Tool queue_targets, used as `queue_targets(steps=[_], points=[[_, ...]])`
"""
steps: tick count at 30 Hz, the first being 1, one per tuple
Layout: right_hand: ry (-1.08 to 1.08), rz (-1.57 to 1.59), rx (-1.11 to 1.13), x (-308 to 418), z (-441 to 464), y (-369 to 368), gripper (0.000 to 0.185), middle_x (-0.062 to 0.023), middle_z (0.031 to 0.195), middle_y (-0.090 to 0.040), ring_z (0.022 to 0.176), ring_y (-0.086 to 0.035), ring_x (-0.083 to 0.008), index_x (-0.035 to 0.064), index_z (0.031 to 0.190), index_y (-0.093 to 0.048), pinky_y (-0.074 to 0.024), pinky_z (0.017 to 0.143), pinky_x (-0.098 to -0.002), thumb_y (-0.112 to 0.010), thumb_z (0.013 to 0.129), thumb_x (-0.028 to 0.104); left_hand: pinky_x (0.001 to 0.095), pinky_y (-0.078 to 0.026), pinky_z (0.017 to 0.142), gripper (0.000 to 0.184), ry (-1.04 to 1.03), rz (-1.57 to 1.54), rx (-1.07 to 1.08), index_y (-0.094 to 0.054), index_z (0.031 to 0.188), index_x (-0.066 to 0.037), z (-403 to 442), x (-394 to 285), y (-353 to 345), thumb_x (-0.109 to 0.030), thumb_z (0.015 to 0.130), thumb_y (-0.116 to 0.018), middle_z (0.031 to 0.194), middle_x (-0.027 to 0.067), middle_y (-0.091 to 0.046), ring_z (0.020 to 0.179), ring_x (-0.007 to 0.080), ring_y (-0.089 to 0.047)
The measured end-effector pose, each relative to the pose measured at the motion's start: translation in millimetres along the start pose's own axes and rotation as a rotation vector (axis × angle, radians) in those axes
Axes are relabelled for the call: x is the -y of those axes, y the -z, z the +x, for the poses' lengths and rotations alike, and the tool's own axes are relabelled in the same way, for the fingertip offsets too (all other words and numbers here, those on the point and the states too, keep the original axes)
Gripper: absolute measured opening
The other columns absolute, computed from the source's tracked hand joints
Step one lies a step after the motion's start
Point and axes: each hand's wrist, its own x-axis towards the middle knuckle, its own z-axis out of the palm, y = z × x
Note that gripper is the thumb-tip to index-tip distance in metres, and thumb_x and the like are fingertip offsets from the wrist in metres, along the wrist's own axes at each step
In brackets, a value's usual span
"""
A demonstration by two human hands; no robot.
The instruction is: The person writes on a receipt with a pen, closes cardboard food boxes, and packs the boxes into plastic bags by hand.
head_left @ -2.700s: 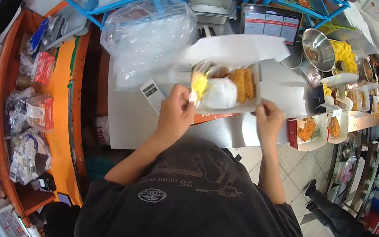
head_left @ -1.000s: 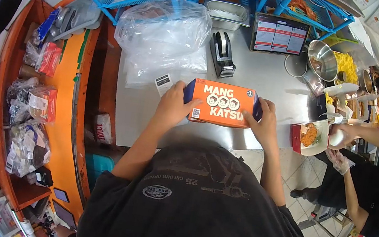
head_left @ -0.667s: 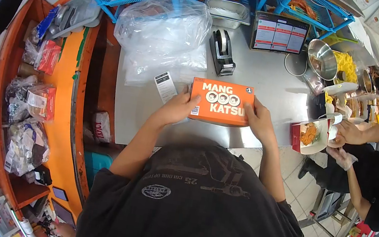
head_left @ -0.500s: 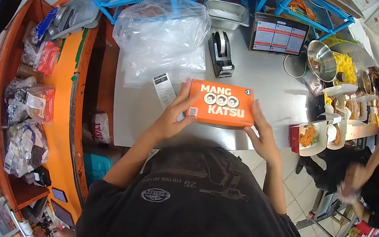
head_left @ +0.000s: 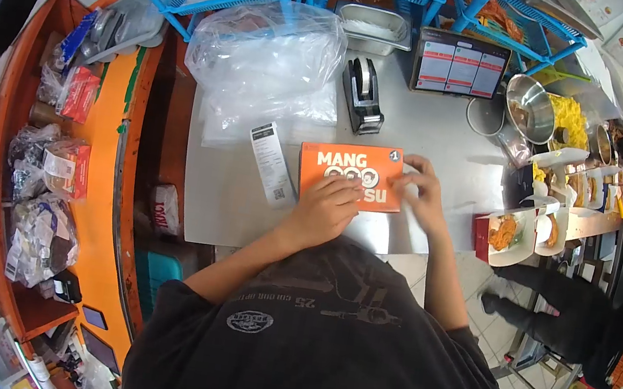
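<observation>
"how far along is it?"

"the orange box (head_left: pixel 354 162) is shut – it appears to rest on the steel counter (head_left: pixel 435 120)."

"and the hands?"

"left hand (head_left: pixel 325 211) laid over its top, fingers loosely bent; right hand (head_left: pixel 425 198) curved at its right end – gripping or not, i can't tell."

"what's not done?"

"the receipt (head_left: pixel 274 165) lies loose alongside; the tape dispenser (head_left: pixel 363 94) stands untouched."

Under the left hand (head_left: pixel 325 213), the orange box (head_left: pixel 309 170) is reading "MANG", its lower word showing "SU" while fingers are covering the rest. Beside the right hand (head_left: pixel 426 201), its corner badge (head_left: pixel 395 155) is carrying a "1". Nearer than both hands, the shirt (head_left: pixel 366 368) is bearing "25 COLOUR", upside down. Beyond them, the tablet (head_left: pixel 460 65) is displaying print too small to read.
</observation>
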Motion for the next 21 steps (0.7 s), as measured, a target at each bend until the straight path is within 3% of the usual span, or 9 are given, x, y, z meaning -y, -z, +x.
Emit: queue_targets(steps=[3, 6, 9, 12, 13, 16, 17, 20, 21], points=[[-0.343, 0.459, -0.217, -37.7, 67.7, -10.9, 0.035, -0.0131, 0.113, -0.057, 0.099, -0.059, -0.0232, 0.0021, 0.112, -0.065, -0.0466, 0.089, -0.0323, -0.073, 0.081, 0.016, 0.0402, -0.044, 0.093, 0.011, 0.035, -0.08, -0.05, -0.065, 0.077, -0.003, -1.1, 0.7, 2.6, -0.006, 0.072, -0.073, 0.103, 0.0059, -0.069, 0.108, 0.0243, -0.062], [-0.555, 0.403, -0.136, -32.0, 120.6, -33.5, 0.038, -0.0114, 0.114, -0.057, 0.101, -0.059, -0.0203, 0.001, 0.113, -0.065, -0.0468, 0.089, -0.0319, -0.076, 0.079, 0.016, 0.0395, -0.044, 0.092, 0.012, 0.082, -0.097, -0.052, -0.062, 0.073, -0.003, -4.8, 0.1, 6.7, -0.005, 0.072, -0.074, 0.102, 0.0062, -0.069, 0.106, 0.0244, -0.062], [-0.495, 0.234, 0.023, -53.0, 133.9, -51.1, 0.031, -0.011, 0.114, -0.059, 0.101, -0.06, -0.0201, -0.0007, 0.103, -0.069, -0.0469, 0.09, -0.032, -0.076, 0.079, 0.017, 0.0397, -0.044, 0.092, 0.01, 0.12, -0.091, -0.058, -0.063, 0.074, -0.003, -7.8, -2.6, 12.4, -0.005, 0.072, -0.073, 0.101, 0.0058, -0.069, 0.105, 0.0241, -0.062], [-0.517, 0.701, -0.123, -45.6, 108.7, -49.1, 0.019, -0.0153, 0.119, -0.061, 0.106, -0.061, -0.0212, -0.0012, 0.088, -0.072, -0.0469, 0.091, -0.0328, -0.076, 0.079, 0.015, 0.0397, -0.044, 0.092, 0.007, 0.154, -0.084, -0.088, -0.064, 0.076, -0.003, -10.5, -1.5, 16.4, -0.005, 0.074, -0.07, 0.098, 0.0053, -0.069, 0.104, 0.0238, -0.062], [-0.377, 0.507, -0.214, -50.9, 95.8, -57.6, 0.015, -0.0212, 0.116, -0.065, 0.106, -0.063, -0.0235, -0.0008, 0.074, -0.072, -0.0477, 0.09, -0.0331, -0.076, 0.077, 0.013, 0.04, -0.044, 0.092, 0.007, 0.168, -0.082, -0.104, -0.063, 0.076, -0.003, -13.2, -1.6, 15.9, -0.004, 0.073, -0.07, 0.098, 0.0056, -0.069, 0.104, 0.0241, -0.062], [-0.224, 0.056, -0.214, -68.7, 91.4, -65.7, 0.013, -0.0206, 0.113, -0.067, 0.097, -0.066, -0.0208, -0.0031, 0.074, -0.068, -0.0492, 0.076, -0.0327, -0.074, 0.077, 0.008, 0.0426, -0.043, 0.094, 0.012, 0.164, -0.087, -0.112, -0.062, 0.074, -0.003, -20.2, 0.7, 12.5, -0.004, 0.072, -0.073, 0.101, 0.0071, -0.068, 0.108, 0.026, -0.062], [-0.2, -0.146, -0.245, -56.0, 97.8, -64.3, 0.013, -0.0217, 0.101, -0.069, 0.089, -0.068, -0.0208, -0.0036, 0.073, -0.067, -0.0502, 0.07, -0.0341, -0.072, 0.077, 0.008, 0.0437, -0.043, 0.094, 0.013, 0.154, -0.085, -0.112, -0.061, 0.074, -0.003, -19.9, 3.0, 11.6, -0.004, 0.072, -0.074, 0.103, 0.0077, -0.068, 0.109, 0.0268, -0.061], [-0.393, -0.384, -0.024, -50.6, 91.9, -45.5, 0.013, -0.0217, 0.103, -0.069, 0.087, -0.068, -0.0227, -0.0029, 0.082, -0.069, -0.0509, 0.069, -0.0344, -0.07, 0.081, 0.01, 0.0433, -0.043, 0.092, 0.008, 0.149, -0.072, -0.109, -0.059, 0.072, -0.002, -16.5, -0.7, 15.4, -0.001, 0.073, -0.067, 0.105, 0.0101, -0.066, 0.109, 0.0288, -0.06], [-0.242, -0.288, -0.176, -51.5, 76.6, -36.8, 0.012, -0.0197, 0.1, -0.07, 0.084, -0.068, -0.0225, -0.0019, 0.088, -0.07, -0.0514, 0.069, -0.0338, -0.067, 0.083, 0.009, 0.0451, -0.042, 0.096, 0.007, 0.158, -0.101, -0.093, -0.059, 0.074, -0.002, -16.5, -0.9, 17.2, 0.001, 0.073, -0.065, 0.108, 0.0112, -0.064, 0.111, 0.0293, -0.059]])
